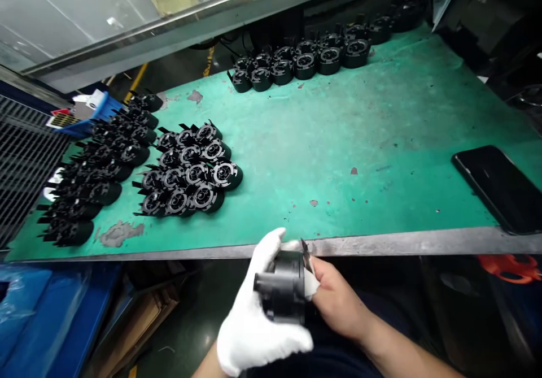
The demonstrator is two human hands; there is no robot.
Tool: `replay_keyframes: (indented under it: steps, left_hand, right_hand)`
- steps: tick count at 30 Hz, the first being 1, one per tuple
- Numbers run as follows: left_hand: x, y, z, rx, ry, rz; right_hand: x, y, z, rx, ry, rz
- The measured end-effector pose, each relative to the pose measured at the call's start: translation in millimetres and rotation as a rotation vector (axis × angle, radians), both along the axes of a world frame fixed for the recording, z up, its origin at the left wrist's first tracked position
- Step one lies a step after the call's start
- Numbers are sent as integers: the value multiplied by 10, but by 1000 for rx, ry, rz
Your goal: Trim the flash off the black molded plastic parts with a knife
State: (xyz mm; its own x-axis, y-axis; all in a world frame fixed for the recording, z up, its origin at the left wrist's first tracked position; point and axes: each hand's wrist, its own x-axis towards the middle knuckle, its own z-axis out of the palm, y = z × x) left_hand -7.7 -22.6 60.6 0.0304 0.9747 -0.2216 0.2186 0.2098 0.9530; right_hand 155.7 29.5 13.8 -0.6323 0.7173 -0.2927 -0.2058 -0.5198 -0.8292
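Observation:
A black cylindrical plastic housing [285, 287] lies in my left hand [249, 316], which wears a white glove, its fingers and thumb curled around it just off the table's front edge. My bare right hand [339, 299] is closed at the housing's right side. From its fingers points a thin blade [306, 256], like a small knife, close along the housing's rim; its handle is hidden. Something white [312, 283] covers or sits at the right thumb tip; I cannot tell which. Similar black housings [203, 197] stand in a tight group on the green table, left of centre.
More black housings stand in rows at the left [105, 194] and along the back edge [305, 64]. A blue bin [101, 109] is at the far left. A black phone [499, 189] lies at the right. Orange scissor-like handles [510, 268] show below the table [339, 140].

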Motion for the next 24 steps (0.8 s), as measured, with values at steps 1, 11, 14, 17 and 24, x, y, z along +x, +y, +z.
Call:
replay_keyframes:
  steps: [1, 11, 14, 17, 24]
  left_hand:
    - [21, 5, -26, 4, 25, 32]
    - [174, -5, -493, 371, 1011, 267]
    - [180, -30, -600, 403, 1005, 274]
    - [174, -46, -637, 449, 966, 286]
    - [172, -26, -662, 475, 940, 292]
  right_hand:
    - [-16, -50, -16, -33, -27, -4]
    - [287, -231, -303, 6, -307, 39]
    - [195, -155, -316, 56, -243, 62]
    - [132, -115, -360, 73, -264, 85]
    - [110, -83, -437, 123, -347, 104]
